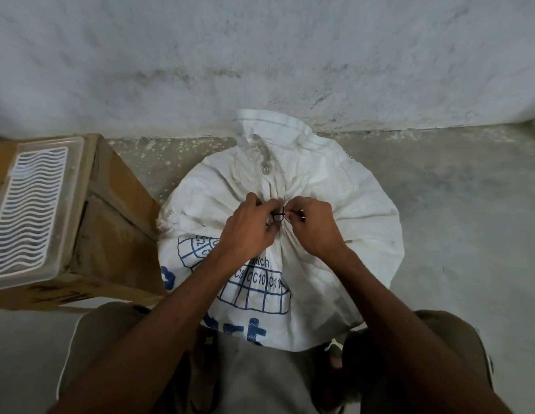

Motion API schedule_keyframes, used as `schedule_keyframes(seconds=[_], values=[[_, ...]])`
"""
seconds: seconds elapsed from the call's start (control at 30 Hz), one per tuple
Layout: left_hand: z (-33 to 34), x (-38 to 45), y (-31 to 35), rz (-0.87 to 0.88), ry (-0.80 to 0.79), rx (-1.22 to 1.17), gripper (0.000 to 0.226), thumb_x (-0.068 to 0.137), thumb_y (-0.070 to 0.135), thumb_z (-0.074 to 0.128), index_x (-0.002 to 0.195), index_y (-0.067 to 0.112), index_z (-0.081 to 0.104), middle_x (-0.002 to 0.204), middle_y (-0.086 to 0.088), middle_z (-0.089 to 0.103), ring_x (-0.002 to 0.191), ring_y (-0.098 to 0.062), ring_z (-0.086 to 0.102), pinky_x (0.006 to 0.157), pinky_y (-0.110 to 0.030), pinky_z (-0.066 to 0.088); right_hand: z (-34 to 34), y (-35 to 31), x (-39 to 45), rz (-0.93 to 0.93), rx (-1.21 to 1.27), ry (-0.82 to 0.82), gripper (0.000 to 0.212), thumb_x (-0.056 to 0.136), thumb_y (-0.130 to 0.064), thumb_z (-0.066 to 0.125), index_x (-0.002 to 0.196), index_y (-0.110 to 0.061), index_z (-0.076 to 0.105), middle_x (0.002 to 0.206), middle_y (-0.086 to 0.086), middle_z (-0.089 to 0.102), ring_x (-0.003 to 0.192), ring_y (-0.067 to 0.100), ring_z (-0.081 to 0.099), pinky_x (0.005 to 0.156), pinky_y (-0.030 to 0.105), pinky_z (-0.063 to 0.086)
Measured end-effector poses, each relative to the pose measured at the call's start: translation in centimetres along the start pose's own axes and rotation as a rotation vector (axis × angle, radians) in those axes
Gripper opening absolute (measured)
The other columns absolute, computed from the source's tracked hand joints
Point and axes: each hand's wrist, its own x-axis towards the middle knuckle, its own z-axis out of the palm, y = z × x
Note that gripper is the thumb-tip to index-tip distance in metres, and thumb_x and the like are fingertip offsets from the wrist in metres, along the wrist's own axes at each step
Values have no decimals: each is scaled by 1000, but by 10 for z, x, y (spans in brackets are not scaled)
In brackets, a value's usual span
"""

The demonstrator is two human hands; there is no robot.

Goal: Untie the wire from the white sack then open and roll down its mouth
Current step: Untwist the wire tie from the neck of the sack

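A full white sack (343, 210) with blue print stands on the floor against the wall. Its mouth is gathered into a neck, and the loose top flap points toward the wall. A thin dark wire (278, 217) is wound round the neck. My left hand (248, 231) pinches the wire from the left side, fingers curled. My right hand (312, 227) pinches the wire's other end from the right. Both hands sit on top of the sack, almost touching each other.
A cardboard box (110, 222) stands left of the sack, with a clear plastic container and white slotted tray (30, 204) on top. A rough grey wall (260, 55) rises behind. Bare concrete floor (469, 204) lies to the right. My knees and sandalled feet are below.
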Motion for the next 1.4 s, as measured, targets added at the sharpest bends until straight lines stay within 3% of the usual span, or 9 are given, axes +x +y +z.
schedule_keyframes(seconds=[0.3,0.5,0.63,0.83,1.07,1.13,1.2,1.3,1.4], values=[[1,-2,7,78,7,73,48,94,24,56,141,30,48,109,-11,46,94,-29,59,67,-41,56,0,-4,1,56,16,15,14,90,-3,65,99,-5,76,92,4,77,84,17,71,84,34,57],[0,-2,9,91,-14,102,48,94,23,57,140,27,47,116,-10,45,99,-30,59,69,-41,56,0,-5,5,104,-24,61,13,89,-7,63,89,-7,76,82,3,76,74,15,69,76,30,56],[-2,2,8,81,-22,76,41,92,24,62,133,24,54,117,-8,47,97,-28,61,70,-40,55,2,-7,7,124,-74,80,12,88,-8,63,82,-8,74,76,1,73,69,13,65,70,28,54],[-2,7,5,9,-40,-6,25,92,26,65,117,22,64,114,-5,52,94,-27,64,79,-44,56,0,-4,11,169,-42,70,10,85,-13,70,81,-7,77,79,3,76,75,17,71,76,34,57],[-8,13,0,19,-11,-63,19,85,21,68,104,22,69,100,-2,63,90,-23,64,80,-40,53,3,-4,15,165,-22,50,15,88,-9,67,79,1,74,77,10,75,74,22,70,75,35,56],[-9,13,-2,22,-4,-85,19,85,22,69,103,24,72,98,-2,65,88,-22,65,80,-39,54,3,-3,16,188,-14,32,22,86,-10,66,69,3,68,66,10,70,62,20,65,64,32,53],[-9,13,-4,18,21,-129,16,84,24,74,101,24,75,96,0,69,87,-19,67,78,-36,55,4,0,17,227,26,19,30,80,-11,66,54,-1,57,48,5,56,43,11,47,48,24,40],[-11,13,-6,-11,46,-203,14,82,33,80,95,27,78,92,11,75,83,-9,70,75,-32,58,7,2,17,307,124,13,25,77,-14,70,57,0,63,49,12,57,42,4,42,45,19,34],[-13,13,-7,-43,45,-228,14,81,35,80,94,30,79,91,14,76,80,-4,70,75,-31,59,8,4,19,350,174,-20,27,77,-16,69,64,7,63,49,9,50,44,7,41,44,21,33]])
